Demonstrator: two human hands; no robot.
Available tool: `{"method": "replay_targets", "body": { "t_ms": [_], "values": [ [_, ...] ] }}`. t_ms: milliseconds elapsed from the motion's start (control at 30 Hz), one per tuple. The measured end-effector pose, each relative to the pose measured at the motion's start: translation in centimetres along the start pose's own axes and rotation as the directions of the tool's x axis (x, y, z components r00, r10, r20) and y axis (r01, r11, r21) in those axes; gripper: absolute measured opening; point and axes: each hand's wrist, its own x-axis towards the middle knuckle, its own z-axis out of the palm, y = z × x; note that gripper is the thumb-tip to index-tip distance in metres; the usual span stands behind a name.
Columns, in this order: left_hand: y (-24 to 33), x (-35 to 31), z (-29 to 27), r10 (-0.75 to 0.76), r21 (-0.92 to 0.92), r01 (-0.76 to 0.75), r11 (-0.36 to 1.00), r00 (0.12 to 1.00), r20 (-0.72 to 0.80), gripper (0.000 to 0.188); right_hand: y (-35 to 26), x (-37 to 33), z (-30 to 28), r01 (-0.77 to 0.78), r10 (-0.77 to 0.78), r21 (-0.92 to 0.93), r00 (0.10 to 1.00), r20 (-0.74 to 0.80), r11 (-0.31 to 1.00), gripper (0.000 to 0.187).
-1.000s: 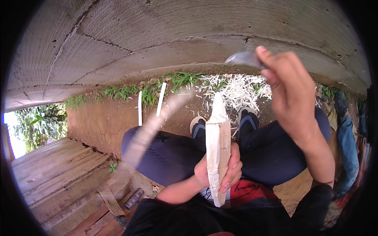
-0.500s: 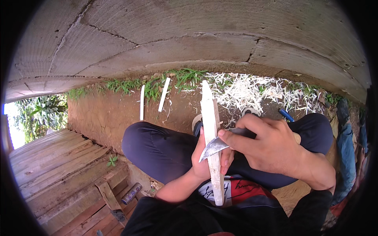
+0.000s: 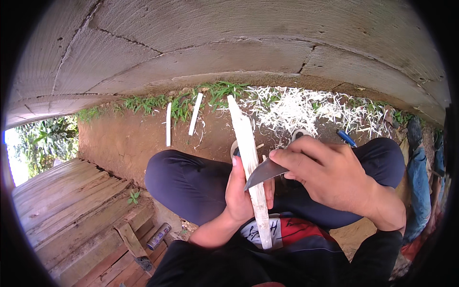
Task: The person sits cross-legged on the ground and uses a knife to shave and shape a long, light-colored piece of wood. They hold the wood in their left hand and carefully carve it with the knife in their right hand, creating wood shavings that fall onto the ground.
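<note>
A long pale stick of wood (image 3: 246, 141), with a narrowed tip at its far end, slants upright in front of my body. My left hand (image 3: 239, 193) is closed round its middle from below, thumb along the left side. My right hand (image 3: 327, 172) grips a knife with a broad, curved dark blade (image 3: 264, 173); its handle is mostly hidden in the palm. The blade lies across the stick just beyond my left fingers, its point toward the left thumb. The stick's near end rests against my shirt.
Heaped white wood shavings (image 3: 296, 110) lie by the concrete wall (image 3: 229, 57). Two white strips (image 3: 195, 115) rest on the soil to their left. A blue object (image 3: 346, 138) lies near my right knee. A can (image 3: 158, 236) stands by wooden planks (image 3: 71, 201); blue cloth hangs right.
The stick's far end has tilted to the left. The knife blade has turned, its face now looking darker, and still lies across the wood. Both hands keep their hold.
</note>
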Motion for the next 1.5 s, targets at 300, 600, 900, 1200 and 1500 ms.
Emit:
{"method": "replay_targets", "body": {
  "t_ms": [300,600,900,1200,1500],
  "values": [
    [0.2,0.1,0.1,-0.060,-0.053,0.054,0.997,0.989,-0.135,0.062,-0.6,0.4,0.0,0.018,-0.006,-0.100,0.993,0.121,0.995,0.030],
    [0.0,0.6,0.0,-0.037,-0.002,0.037,0.999,0.994,-0.104,0.058,-0.3,0.4,-0.2,0.010,0.009,-0.147,0.992,0.123,0.989,0.028],
    [-0.3,0.6,0.0,-0.051,0.000,0.051,0.999,0.993,-0.111,0.059,-0.1,0.3,-0.1,-0.041,0.048,-0.099,0.997,0.067,0.994,0.030],
    [-0.3,0.3,0.2,-0.120,-0.079,0.107,0.991,0.976,-0.180,0.058,-0.2,0.3,-0.3,-0.046,0.050,-0.043,0.992,0.112,0.998,0.045],
    [-0.4,0.3,0.1,-0.136,0.000,0.138,0.990,0.974,-0.181,0.058,-0.3,0.3,0.0,-0.159,0.174,-0.127,0.978,0.115,0.979,0.052]
  ]
}}
